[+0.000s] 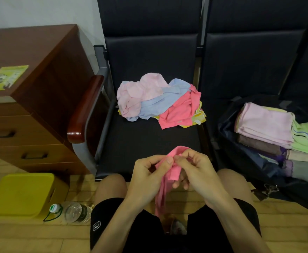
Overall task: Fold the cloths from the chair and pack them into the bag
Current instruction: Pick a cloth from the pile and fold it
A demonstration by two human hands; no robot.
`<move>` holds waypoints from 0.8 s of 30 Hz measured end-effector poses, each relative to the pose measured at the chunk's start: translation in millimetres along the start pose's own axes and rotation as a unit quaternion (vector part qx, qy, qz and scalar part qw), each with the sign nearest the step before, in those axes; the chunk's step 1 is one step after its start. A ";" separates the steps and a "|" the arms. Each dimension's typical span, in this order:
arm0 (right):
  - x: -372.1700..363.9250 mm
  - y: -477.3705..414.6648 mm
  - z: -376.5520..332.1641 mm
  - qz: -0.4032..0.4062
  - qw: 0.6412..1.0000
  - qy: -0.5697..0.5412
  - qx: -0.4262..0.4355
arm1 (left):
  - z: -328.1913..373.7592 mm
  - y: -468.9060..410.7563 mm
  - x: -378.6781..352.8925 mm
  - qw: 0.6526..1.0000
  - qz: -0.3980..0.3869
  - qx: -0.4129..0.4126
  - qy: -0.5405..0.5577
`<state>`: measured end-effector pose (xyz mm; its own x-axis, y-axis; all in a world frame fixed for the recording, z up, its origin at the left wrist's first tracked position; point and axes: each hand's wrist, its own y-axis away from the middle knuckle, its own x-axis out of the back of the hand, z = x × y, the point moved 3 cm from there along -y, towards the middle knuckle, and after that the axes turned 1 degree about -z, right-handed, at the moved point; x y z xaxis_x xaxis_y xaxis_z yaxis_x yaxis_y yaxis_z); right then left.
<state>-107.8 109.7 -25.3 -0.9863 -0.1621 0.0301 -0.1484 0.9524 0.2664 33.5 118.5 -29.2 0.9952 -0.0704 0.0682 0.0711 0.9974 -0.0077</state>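
Note:
A bright pink cloth (165, 187) hangs bunched between my knees, in front of the chair's front edge. My left hand (146, 177) pinches its upper edge and my right hand (195, 168) grips the same edge right beside it, fingers curled. On the black chair seat (146, 136) lies a loose pile of cloths (158, 101): pale pink, light blue, bright pink and yellow. To the right, an open dark bag (228, 128) holds folded cloths (266, 126) in pink, green, brown and purple stacks.
A brown wooden cabinet (31, 88) stands at the left, past the chair's armrest (84, 108). A yellow box (20, 194) and a plastic water bottle (73, 212) lie on the wooden floor at lower left. A second black seat carries the bag.

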 end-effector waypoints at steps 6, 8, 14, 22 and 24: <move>-0.6 -3.5 1.7 0.021 0.999 -0.033 -0.025 | -4.2 4.8 0.9 0.991 -0.040 -0.034 -0.127; -2.4 -2.6 -0.3 0.007 0.998 -0.055 -0.031 | -5.5 3.0 0.2 0.981 -0.005 -0.062 -0.184; -4.5 2.1 -3.1 -0.001 0.997 -0.082 -0.013 | -8.7 -2.8 6.8 0.977 0.048 -0.090 -0.186; 41.1 -14.9 42.9 0.118 0.990 -0.071 0.035 | 19.7 -29.1 29.8 0.982 0.008 -0.122 -0.142; 43.6 -26.1 48.5 0.044 0.996 -0.075 0.020 | 28.0 -34.4 31.2 0.980 -0.025 -0.137 -0.139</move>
<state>-150.5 90.3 -77.7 -0.9948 -0.0399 -0.0941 -0.0608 0.9712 0.2302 60.2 82.4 1.1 0.9356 -0.0754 0.3450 0.1730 0.9495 -0.2617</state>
